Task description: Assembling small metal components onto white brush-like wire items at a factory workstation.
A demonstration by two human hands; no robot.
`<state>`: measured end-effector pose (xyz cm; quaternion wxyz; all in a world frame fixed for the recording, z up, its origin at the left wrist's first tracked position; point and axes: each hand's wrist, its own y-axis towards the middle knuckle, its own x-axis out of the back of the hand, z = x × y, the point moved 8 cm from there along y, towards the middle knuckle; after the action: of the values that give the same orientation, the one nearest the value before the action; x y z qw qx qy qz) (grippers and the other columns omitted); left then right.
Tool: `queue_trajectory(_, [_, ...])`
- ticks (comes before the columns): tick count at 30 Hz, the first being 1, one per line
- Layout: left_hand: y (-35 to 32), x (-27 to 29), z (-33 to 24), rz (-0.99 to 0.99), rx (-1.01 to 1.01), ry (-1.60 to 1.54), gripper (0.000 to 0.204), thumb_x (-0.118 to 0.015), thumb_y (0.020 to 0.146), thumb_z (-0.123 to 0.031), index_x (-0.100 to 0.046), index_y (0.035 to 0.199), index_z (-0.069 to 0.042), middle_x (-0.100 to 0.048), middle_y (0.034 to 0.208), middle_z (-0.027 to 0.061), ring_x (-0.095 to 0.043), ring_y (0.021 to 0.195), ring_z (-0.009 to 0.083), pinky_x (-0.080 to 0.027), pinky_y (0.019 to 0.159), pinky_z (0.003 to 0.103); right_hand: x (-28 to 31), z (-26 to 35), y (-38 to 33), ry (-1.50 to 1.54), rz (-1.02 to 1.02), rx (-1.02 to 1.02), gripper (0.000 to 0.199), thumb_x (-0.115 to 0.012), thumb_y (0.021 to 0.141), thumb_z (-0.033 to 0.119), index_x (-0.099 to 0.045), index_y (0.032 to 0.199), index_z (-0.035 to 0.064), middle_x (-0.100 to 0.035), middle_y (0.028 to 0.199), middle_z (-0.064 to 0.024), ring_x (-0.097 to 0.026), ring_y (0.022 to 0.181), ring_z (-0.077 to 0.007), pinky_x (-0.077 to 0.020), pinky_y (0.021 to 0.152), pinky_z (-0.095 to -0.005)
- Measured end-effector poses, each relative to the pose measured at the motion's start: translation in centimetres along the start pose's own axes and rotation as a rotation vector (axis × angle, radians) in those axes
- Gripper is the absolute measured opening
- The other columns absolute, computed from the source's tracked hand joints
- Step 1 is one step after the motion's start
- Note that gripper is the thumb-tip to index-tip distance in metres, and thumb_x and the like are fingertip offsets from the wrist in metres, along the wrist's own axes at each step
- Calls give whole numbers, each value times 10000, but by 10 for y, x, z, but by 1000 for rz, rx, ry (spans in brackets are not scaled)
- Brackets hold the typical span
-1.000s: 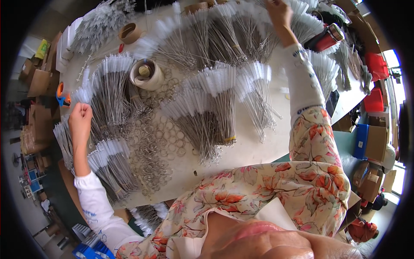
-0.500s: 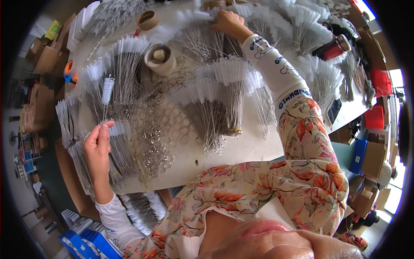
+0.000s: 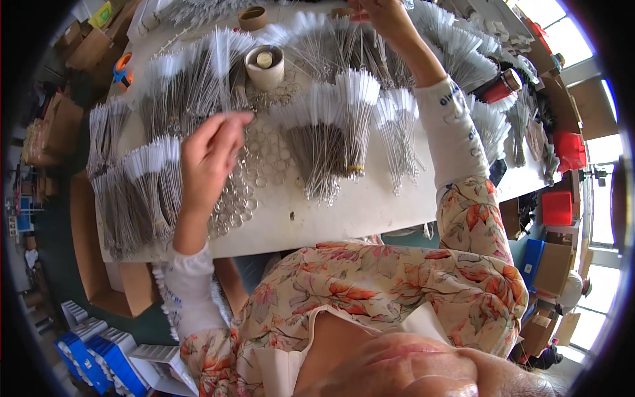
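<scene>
Just left of the white cup [image 3: 265,65] on the table [image 3: 370,205], the left hand [image 3: 210,159] pinches one thin wire brush [image 3: 221,73] by its lower stem, thumb against fingertips, the white bristle end pointing up and away. The right hand [image 3: 382,14] reaches beyond the cup into the far brush bundles [image 3: 344,46], fingers closed on stems, though exactly which I cannot tell. The brush looks light, springy and easily bent, so it is best held on the bare wire, not the soft bristles.

A small workshop: a white desk [image 3: 370,212] heaped with bundled wire brushes [image 3: 331,132], cardboard boxes [image 3: 63,126] and blue crates [image 3: 106,354] crowding the floor.
</scene>
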<state>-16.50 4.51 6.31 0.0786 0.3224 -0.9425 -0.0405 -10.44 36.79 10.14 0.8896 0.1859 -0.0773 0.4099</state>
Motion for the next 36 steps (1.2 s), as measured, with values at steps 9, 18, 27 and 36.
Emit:
queue_trajectory(9, [36, -60, -1, -319, -485, 361, 161, -586, 820, -137, -555, 839, 20, -583, 581, 134, -591, 454, 228, -442, 440, 342, -148, 7, -109, 765, 376, -248, 191, -447, 930, 150, -516, 1034, 6, -584, 986, -131, -572, 944, -224, -501, 828, -371])
queue_trajectory(18, [-42, -23, 71, 300, 276, 58, 231, -536, 880, -197, -604, 803, 10, -532, 547, 33, -533, 445, 103, -407, 420, 232, -133, -75, -64, 1136, 358, -630, 157, -514, 902, 128, -570, 997, 17, -599, 949, -83, -576, 807, -144, -509, 712, -284])
queue_trajectory(27, [-94, -20, -24, -357, -664, 262, 108, -532, 846, 36, -571, 945, 17, -535, 1009, 129, -623, 838, 216, -528, 752, 290, -163, 2, -225, 603, 548, -404, 413, -539, 889, 363, -622, 977, -32, -644, 841, -96, -605, 730, -155, -511, 712, -270])
queue_trajectory(36, [-125, -110, 26, -17, -754, 417, 383, -679, 728, -18, -603, 1097, -86, -556, 1003, 94, -585, 865, 218, -503, 700, 315, -83, -11, -243, 1041, 197, -307, 174, -509, 918, 186, -546, 968, 23, -572, 713, 8, -441, 567, -50, -366, 531, -201])
